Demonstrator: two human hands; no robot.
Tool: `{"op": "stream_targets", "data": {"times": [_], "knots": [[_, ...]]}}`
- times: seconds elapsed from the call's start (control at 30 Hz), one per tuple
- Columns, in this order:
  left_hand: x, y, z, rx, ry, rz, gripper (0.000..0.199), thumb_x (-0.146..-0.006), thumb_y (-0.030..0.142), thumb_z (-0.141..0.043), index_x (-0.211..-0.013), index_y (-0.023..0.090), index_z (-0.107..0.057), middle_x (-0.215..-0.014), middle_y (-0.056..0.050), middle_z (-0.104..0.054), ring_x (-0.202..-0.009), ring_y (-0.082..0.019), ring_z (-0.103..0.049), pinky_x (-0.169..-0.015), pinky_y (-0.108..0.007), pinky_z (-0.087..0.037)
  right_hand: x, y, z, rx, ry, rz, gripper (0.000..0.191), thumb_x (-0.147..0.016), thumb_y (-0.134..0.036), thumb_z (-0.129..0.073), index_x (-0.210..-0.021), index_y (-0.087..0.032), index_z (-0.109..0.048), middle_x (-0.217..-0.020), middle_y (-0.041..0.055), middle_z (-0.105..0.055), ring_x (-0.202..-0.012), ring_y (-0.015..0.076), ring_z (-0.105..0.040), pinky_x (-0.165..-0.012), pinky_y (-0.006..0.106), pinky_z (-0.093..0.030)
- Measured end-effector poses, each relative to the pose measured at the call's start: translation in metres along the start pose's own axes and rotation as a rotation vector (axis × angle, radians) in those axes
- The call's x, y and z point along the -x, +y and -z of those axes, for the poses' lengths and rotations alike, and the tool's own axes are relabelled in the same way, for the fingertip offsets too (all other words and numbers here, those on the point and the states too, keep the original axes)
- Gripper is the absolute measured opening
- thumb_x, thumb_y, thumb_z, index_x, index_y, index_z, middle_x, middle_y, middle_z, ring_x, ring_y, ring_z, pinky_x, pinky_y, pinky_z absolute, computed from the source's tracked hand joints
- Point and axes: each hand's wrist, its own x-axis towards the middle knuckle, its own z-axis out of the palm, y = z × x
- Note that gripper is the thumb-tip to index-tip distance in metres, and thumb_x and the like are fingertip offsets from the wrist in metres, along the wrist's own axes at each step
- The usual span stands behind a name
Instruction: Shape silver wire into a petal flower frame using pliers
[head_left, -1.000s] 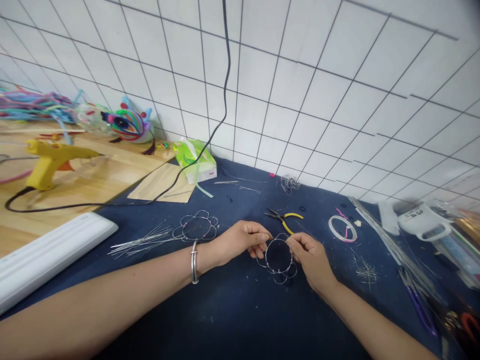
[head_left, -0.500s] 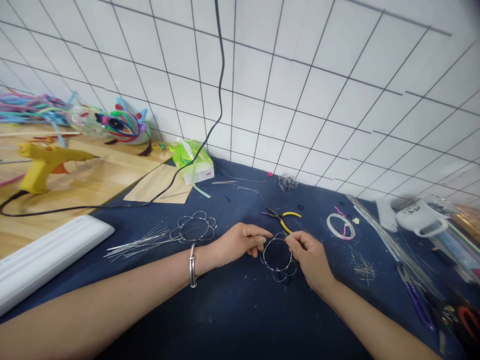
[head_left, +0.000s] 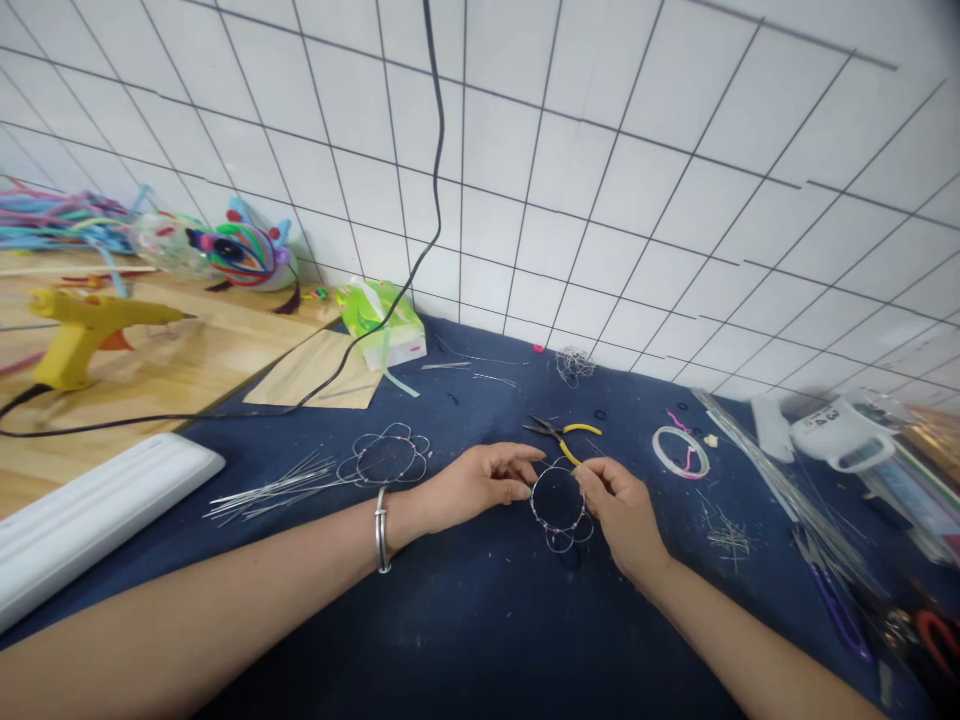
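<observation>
A round wire ring with small pink beads and wire loops (head_left: 557, 527) is held above the dark blue cloth. My right hand (head_left: 619, 510) pinches its upper right edge between thumb and fingers. At the ring's upper left is my left hand (head_left: 484, 487), its thumb and index finger apart, fingertips by the wire. Just behind the ring lie pliers with yellow handles (head_left: 581, 428). A similar flower-shaped wire piece (head_left: 386, 457) rests beyond my left wrist, next to a bundle of straight wires (head_left: 277, 488).
A yellow glue gun (head_left: 82, 330) lies on the wooden board at left. Behind are a green tissue pack (head_left: 382, 320) and tangled wire (head_left: 575, 367). At right are a white ring roll (head_left: 680, 453), long wires, purple-handled scissors (head_left: 840, 610) and a white cup (head_left: 840, 435).
The wire ring has turned and tilted slightly, its loops now lower right. My left thumb and index finger have moved apart a little. The view has shifted slightly.
</observation>
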Motion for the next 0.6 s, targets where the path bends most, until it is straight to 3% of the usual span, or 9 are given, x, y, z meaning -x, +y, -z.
{"op": "stream_targets", "data": {"times": [0.2, 0.6], "knots": [[0.0007, -0.003, -0.0018, -0.103, 0.059, -0.026, 0.05, -0.071, 0.02, -0.062, -0.119, 0.02, -0.048, -0.086, -0.003, -0.06, -0.078, -0.015, -0.056, -0.073, -0.031, -0.045, 0.0, -0.0006, -0.0008, -0.034, 0.011, -0.003, 0.023, -0.081, -0.039, -0.05, -0.075, -0.018, -0.058, -0.062, -0.0028, -0.047, -0.053, 0.0094, -0.038, -0.05, 0.021, -0.033], [0.0044, 0.003, -0.0035, -0.332, 0.161, -0.058, 0.043, -0.077, 0.024, -0.056, -0.119, 0.02, -0.051, -0.082, -0.002, -0.063, -0.076, -0.014, -0.056, -0.073, -0.028, -0.045, -0.0012, 0.0004, -0.0026, -0.068, 0.032, -0.003, 0.022, -0.081, -0.038, -0.05, -0.075, -0.018, -0.057, -0.06, -0.0036, -0.044, -0.053, 0.009, -0.037, -0.049, 0.021, -0.033]]}}
